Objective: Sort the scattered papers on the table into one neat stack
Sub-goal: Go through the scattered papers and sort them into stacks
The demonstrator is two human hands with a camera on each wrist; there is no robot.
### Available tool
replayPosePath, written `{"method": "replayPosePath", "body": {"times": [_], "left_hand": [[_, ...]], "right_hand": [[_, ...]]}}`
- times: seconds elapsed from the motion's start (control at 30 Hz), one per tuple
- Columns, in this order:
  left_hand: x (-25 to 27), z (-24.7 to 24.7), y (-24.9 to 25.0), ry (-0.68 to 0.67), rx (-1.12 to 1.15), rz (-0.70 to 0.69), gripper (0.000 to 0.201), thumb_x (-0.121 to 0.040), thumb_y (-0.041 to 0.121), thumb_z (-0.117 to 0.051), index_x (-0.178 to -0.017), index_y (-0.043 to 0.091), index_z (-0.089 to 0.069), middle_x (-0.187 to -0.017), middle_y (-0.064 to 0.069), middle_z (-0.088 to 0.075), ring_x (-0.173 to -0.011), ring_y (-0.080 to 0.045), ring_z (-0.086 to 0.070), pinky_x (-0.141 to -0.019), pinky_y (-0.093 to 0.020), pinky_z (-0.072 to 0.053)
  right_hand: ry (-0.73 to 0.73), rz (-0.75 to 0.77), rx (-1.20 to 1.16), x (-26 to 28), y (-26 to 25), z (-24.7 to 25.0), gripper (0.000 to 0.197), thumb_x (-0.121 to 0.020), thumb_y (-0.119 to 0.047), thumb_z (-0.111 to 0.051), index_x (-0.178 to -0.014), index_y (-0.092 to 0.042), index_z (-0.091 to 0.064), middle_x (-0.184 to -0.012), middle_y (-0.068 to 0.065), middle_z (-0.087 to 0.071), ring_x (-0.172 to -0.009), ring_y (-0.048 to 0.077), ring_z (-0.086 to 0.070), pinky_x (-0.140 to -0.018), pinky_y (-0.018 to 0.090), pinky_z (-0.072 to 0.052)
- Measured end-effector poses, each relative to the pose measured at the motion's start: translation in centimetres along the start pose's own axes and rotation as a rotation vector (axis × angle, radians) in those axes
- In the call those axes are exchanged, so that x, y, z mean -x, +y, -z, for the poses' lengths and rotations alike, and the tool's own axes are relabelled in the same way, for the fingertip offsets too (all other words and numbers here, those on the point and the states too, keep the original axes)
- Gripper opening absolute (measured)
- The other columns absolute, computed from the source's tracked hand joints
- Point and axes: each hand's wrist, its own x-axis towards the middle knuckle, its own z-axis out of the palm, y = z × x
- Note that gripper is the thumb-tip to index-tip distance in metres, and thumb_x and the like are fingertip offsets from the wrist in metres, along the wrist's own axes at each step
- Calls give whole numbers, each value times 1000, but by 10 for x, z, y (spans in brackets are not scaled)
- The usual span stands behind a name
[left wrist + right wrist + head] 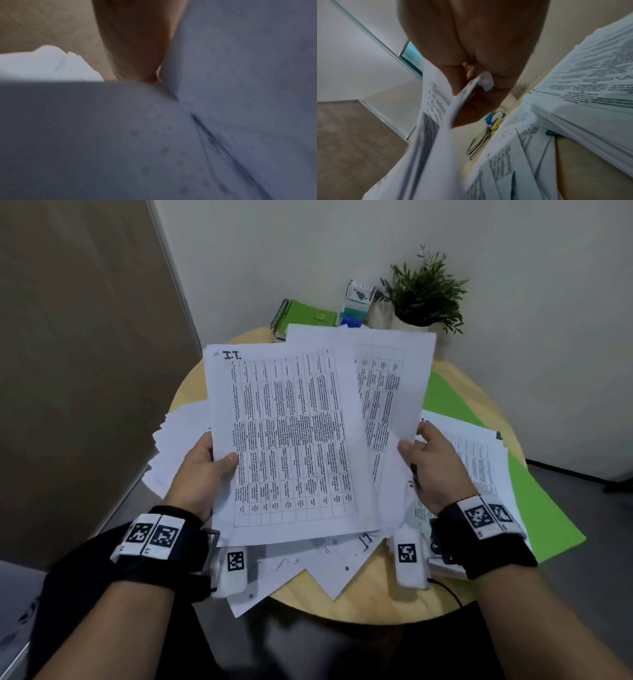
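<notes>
Above a round wooden table I hold up a loose bundle of printed sheets. My left hand grips the left edge of the front sheet, a table headed "I.T.", with the thumb on its face. My right hand pinches the right edge of the sheets behind it; the right wrist view shows the fingers closed on a paper edge. More papers lie scattered below, fanned at the left, and stacked at the right. In the left wrist view, paper fills most of the picture.
At the table's far edge stand a green spiral notebook, a small box and a potted plant. Green sheets lie under the papers at the right. A wall panel rises on the left; grey floor lies to the right.
</notes>
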Motion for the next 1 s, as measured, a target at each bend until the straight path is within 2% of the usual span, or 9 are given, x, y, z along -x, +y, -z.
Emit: {"method": "replayPosePath", "body": {"times": [0.1,0.23,0.37,0.47,0.57,0.67,0.73,0.83,1.0], "left_hand": [[1,-19,-6,-20,-26,51,43,-97,-14,-35,-133,7,-47,-121,-9,-66,-103,-18,-68,-84,-30,-57],[-1,-38,-13,-61,-87,98,42,-98,-13,-37,-130,12,-47,-127,-12,-63,-115,-24,-62,-107,-43,-42],[-8,-49,-18,-32,-167,130,48,-96,-9,-46,-138,13,-42,-123,-12,-64,-110,-27,-64,-97,-42,-49],[-12,-54,-21,-4,-235,133,34,-95,-6,-48,-125,9,-54,-108,-15,-69,-90,-24,-70,-73,-35,-55],[-10,-57,-14,51,-267,97,26,-96,-4,-47,-112,12,-59,-88,-12,-67,-61,-16,-65,-49,-24,-49],[-9,-53,-4,94,-388,-6,24,-93,0,-48,-108,16,-59,-100,-19,-66,-80,-30,-64,-64,-40,-55],[-5,-52,10,77,-490,-87,17,-92,3,-51,-101,16,-57,-100,-26,-63,-77,-27,-60,-70,-47,-55],[5,-54,36,9,-521,-183,13,-87,11,-55,-94,22,-56,-87,-16,-61,-74,-25,-56,-73,-61,-54],[22,-74,66,-58,-416,-244,26,-95,1,-54,-99,26,-59,-95,-12,-65,-82,-26,-60,-72,-54,-55]], "right_hand": [[4,-6,18,4,-3,4,13,-83,-11,-56,-88,-22,-61,-95,23,-70,-81,33,-59,-80,63,-47],[-59,-36,108,4,1,8,7,-76,-27,-62,-83,-28,-61,-92,36,-62,-72,32,-51,-60,68,-45],[-73,-35,119,2,-1,14,14,-88,-9,-62,-83,-22,-61,-77,14,-71,-52,20,-56,-48,25,-43],[-40,-15,203,-7,6,15,13,-89,-11,-62,-81,-21,-58,-62,-1,-64,-47,12,-54,-47,21,-39],[25,-64,385,-16,21,15,11,-93,-25,-58,-84,-21,-56,-74,3,-65,-63,19,-59,-61,31,-46],[50,-87,542,-15,33,18,23,-96,-37,-53,-102,-16,-59,-101,3,-66,-90,22,-64,-83,35,-49],[31,-67,551,-11,32,16,33,-94,-44,-52,-108,-15,-59,-103,2,-65,-94,21,-62,-83,34,-48],[-29,-41,459,-5,25,12,42,-90,-50,-56,-117,-17,-57,-106,-1,-64,-98,19,-63,-88,37,-50],[-81,32,252,5,7,14,46,-87,-54,-57,-119,-23,-48,-96,-10,-59,-89,13,-59,-84,38,-50]]}}
